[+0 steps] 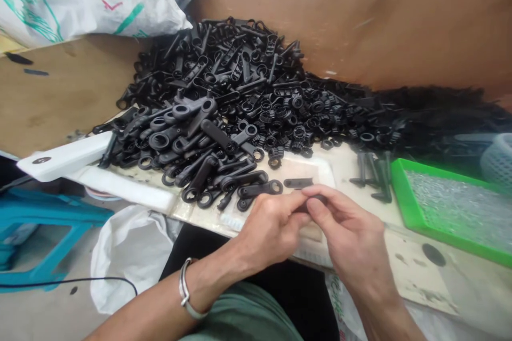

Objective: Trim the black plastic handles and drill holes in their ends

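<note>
Both my left hand (276, 226) and my right hand (352, 229) are closed around one small black plastic part (316, 201), fingertips meeting over the table's near edge. Most of that part is hidden by the fingers, so its full shape does not show. Just beyond the hands lies a flat black plastic arm (298, 183). To the left of my left hand, a black arm with a ring end (260, 188) sits at the edge of a large heap of similar black parts (224, 90).
A green tray (404, 197) of small clear or shiny pieces stands at the right, with several black pins (382, 176) beside it. A white plastic bar (68, 157) juts out at the left. Below are a blue stool (52, 213) and a white bag (128, 256). A printed sack (92, 0) hangs over the back left.
</note>
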Demonstrator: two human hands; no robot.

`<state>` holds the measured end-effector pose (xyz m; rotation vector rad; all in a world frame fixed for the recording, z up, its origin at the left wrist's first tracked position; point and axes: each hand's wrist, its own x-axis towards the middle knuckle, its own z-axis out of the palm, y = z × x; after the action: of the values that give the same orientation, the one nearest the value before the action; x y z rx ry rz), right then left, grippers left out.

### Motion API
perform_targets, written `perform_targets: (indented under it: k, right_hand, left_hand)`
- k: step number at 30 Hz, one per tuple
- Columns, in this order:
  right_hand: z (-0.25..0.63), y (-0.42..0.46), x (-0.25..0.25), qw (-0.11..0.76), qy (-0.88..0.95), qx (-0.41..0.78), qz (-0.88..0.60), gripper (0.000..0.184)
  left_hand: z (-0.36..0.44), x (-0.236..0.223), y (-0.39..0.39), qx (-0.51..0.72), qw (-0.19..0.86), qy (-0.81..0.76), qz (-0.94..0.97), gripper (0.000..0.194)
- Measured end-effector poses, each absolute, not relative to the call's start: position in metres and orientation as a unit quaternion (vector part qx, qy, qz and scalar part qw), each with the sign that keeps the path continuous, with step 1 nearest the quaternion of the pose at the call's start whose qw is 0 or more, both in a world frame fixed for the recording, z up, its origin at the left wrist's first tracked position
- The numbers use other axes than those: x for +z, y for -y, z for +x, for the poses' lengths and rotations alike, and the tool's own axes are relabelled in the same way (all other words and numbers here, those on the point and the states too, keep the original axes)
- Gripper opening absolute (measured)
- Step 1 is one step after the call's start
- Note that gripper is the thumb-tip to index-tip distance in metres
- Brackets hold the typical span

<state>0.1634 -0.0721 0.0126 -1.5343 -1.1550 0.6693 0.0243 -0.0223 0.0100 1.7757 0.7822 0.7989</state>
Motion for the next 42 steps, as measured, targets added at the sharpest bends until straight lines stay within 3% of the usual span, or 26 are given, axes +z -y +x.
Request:
perform_targets:
  k: [3,8,12,21,24,26,28,35,42]
  right_hand:
    - [0.167,0.065,0.007,0.532,0.465,0.301,-0.64,0.022]
    - [0.184,0.063,0.002,0.557,0.407,0.441,-0.573,0.045]
    - [0.177,0.08,0.0,0.587,0.395,0.369,-0.603,0.044]
    - [0.156,0.079,0.002,0.57,0.43,0.303,-0.631,0.021]
    - [0.184,0.081,0.011,0.505,0.544,0.232,-0.628,0.013]
    - [0.199,0.085,0.019,0.457,0.62,0.235,-0.594,0.011]
    - [0.205,0.087,0.024,0.438,0.649,0.248,-0.57,0.01]
    - [0.188,0.086,0.023,0.43,0.572,0.28,-0.64,0.015]
    - [0.186,0.076,0.012,0.418,0.543,0.289,-0.668,0.015]
  left_hand:
    - [0.029,0.008,0.018,0.294,0.522,-0.353,0.719,0.02]
    - [0.036,0.012,0.008,0.336,0.748,-0.298,0.489,0.024]
    - [0.039,0.017,0.006,0.398,0.8,-0.3,0.335,0.027]
    - [0.034,0.013,0.024,0.42,0.754,-0.312,0.396,0.033]
    - [0.02,0.017,0.028,0.444,0.571,-0.338,0.602,0.043]
    - [0.014,0.02,0.028,0.389,0.424,-0.293,0.763,0.036]
    - [0.012,0.021,0.026,0.315,0.361,-0.254,0.84,0.026]
    - [0.025,0.002,0.021,0.295,0.496,-0.254,0.776,0.033]
    - [0.028,-0.017,0.021,0.312,0.537,-0.281,0.732,0.025]
